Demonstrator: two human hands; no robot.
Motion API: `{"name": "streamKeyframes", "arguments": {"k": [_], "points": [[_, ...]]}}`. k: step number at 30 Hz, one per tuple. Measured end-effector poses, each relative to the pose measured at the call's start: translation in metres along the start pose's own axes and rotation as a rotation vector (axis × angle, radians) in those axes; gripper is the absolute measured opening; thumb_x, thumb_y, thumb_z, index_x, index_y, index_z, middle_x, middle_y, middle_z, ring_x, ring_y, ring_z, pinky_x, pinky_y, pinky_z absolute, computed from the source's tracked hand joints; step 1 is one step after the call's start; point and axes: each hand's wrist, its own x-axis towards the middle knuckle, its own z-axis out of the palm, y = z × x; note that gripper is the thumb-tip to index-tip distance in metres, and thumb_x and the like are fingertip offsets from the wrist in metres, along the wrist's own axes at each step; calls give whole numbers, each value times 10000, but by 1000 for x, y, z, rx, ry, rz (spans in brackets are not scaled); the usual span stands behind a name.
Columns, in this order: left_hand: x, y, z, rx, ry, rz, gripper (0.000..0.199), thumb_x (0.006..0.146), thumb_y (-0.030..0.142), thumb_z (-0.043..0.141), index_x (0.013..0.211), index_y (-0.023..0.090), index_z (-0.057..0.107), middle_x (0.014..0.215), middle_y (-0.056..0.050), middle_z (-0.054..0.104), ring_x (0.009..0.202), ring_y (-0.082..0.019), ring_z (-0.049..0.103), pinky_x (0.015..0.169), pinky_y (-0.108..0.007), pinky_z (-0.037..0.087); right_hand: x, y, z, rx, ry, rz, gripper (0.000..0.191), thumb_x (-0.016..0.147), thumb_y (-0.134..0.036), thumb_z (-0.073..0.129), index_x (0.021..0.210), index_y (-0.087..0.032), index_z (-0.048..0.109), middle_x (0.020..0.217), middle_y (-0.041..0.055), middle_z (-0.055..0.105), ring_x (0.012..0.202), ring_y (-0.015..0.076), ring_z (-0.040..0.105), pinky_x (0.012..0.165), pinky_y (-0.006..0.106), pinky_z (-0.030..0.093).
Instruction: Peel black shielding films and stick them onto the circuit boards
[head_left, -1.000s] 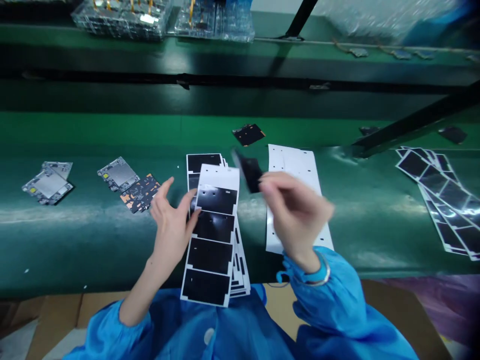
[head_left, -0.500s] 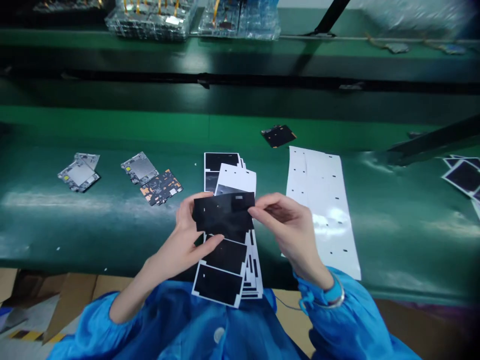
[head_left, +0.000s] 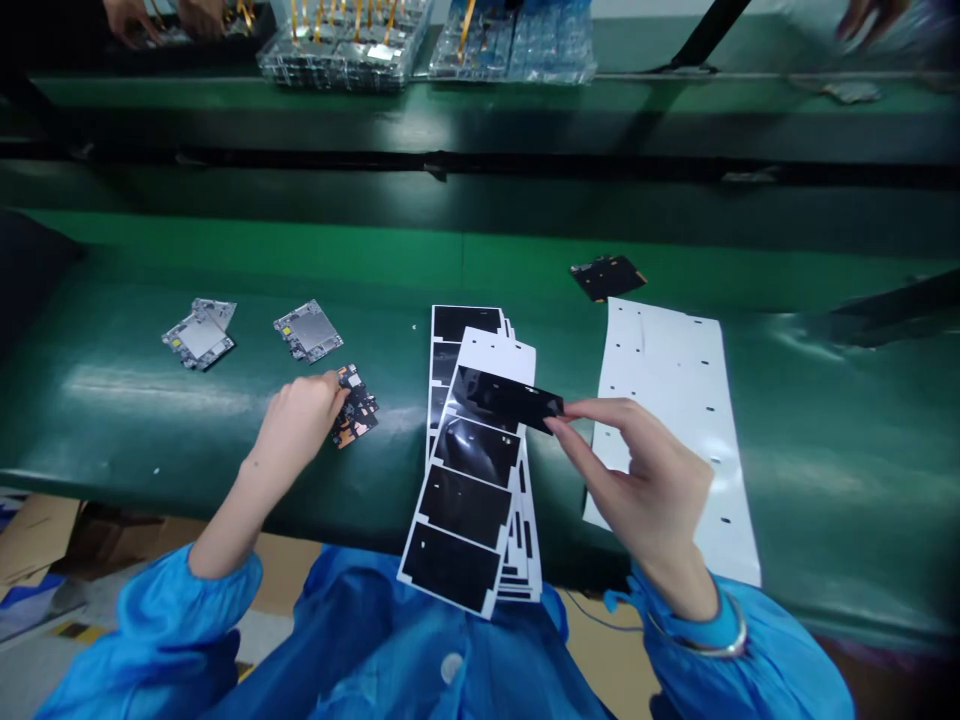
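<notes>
Between the thumb and fingers of my right hand (head_left: 645,480) is the edge of a black adhesive film piece (head_left: 510,398), tilted above the stack of sheets. Under it lies a white backing sheet with black film pieces (head_left: 465,500), on top of more such sheets (head_left: 466,322). My left hand (head_left: 300,420) is closed on the edge of a dark circuit board (head_left: 356,405) with copper-coloured patches; its fingertips are partly hidden. Just beyond it lies a silver-topped circuit board (head_left: 309,330).
Two overlapping circuit boards (head_left: 199,335) lie at the left. A black-covered board (head_left: 607,277) lies behind a white sheet with small holes (head_left: 667,400) on the right. Plastic trays (head_left: 345,45) stand on the raised shelf, where another person's hands (head_left: 165,18) show.
My left hand has left the black film and moved left to the dark circuit board, which is now turned and apart from the silver one. My right hand still holds the film, now tilted.
</notes>
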Motion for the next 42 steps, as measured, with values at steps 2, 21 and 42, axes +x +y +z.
{"name": "streamKeyframes", "arguments": {"k": [2,21,42], "points": [[9,-11,-7,-65,18,77,176,949,241,520,992,174,677,955,-136,715,891,-300,721,794,-385,566,-3,0,-2,15,1,19,177,896,-110,750,990,-230,660,842,10,726,739,165,709,673,290,592],[-25,19,-19,-750,390,637,705,808,282,807,1440,251,496,1359,-136,579,1282,-289,595,998,-443,602,15,-40,-5,846,-17,604,152,797,-161,849,773,-279,757,959,-18,826,1139,230,749,915,334,596],[-33,57,-48,-1170,267,680,869,727,314,937,1495,356,533,1406,-74,677,1268,-279,681,988,-338,660,20,-50,-15,783,-94,503,218,785,-70,832,835,-273,775,747,-57,739,667,88,666,582,175,555]]}}
